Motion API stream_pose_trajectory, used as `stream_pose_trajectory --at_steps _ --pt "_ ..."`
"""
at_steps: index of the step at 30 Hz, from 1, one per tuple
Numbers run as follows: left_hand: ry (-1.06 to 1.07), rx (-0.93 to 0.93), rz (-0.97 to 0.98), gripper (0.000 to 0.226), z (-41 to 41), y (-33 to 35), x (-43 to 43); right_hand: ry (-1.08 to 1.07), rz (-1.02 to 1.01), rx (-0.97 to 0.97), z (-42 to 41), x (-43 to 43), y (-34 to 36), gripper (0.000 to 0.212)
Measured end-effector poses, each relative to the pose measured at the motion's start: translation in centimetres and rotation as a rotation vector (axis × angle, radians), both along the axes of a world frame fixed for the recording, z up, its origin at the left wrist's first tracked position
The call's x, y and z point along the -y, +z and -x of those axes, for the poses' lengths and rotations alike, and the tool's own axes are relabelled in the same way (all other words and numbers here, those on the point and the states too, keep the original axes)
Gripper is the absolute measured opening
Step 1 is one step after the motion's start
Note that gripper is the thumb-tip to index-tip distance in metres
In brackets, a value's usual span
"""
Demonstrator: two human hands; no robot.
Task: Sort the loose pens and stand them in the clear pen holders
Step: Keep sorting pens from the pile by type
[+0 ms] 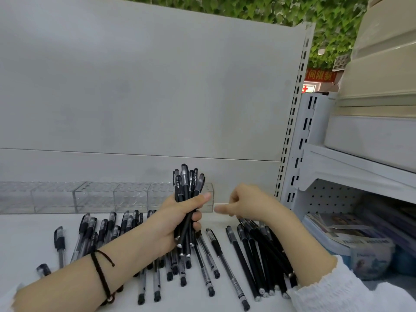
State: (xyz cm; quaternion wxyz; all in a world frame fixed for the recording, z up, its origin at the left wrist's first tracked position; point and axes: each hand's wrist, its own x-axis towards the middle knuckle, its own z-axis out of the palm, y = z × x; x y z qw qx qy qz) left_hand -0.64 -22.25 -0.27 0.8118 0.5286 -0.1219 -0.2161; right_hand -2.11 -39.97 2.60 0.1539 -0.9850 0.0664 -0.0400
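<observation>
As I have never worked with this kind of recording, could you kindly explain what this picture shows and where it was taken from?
There is no machine here: a person works with two bare hands, and the single picture comes from a camera worn on the head, looking forward and down. The left hand grips a bundle of black pens upright. The right hand, in a white sleeve, hovers over a pile of matte black pens with its fingers loosely curled and seems to hold nothing. More loose pens, some with clear barrels, lie on the white shelf. Behind them stands a row of clear pen holders; the parts in view hold no pens.
</observation>
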Motion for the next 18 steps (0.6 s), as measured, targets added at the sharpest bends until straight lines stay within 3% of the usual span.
stream_pose_trajectory --at_steps 3,8,12,18 --pt "0.011 -0.035 0.009 0.033 0.00 -0.04 -0.13 0.005 0.114 -0.092 0.31 -0.29 -0.22 0.038" --pt "0.000 -0.059 0.001 0.020 0.06 0.00 0.00 0.026 0.101 -0.119 0.21 -0.55 -0.38 0.040" --pt "-0.015 -0.059 0.031 0.026 0.08 -0.07 0.05 0.060 0.066 -0.127 0.14 -0.59 -0.39 0.028" --pt "-0.029 -0.027 -0.004 0.031 0.16 -0.05 -0.19 0.069 0.115 -0.157 0.53 -0.46 -0.33 0.048"
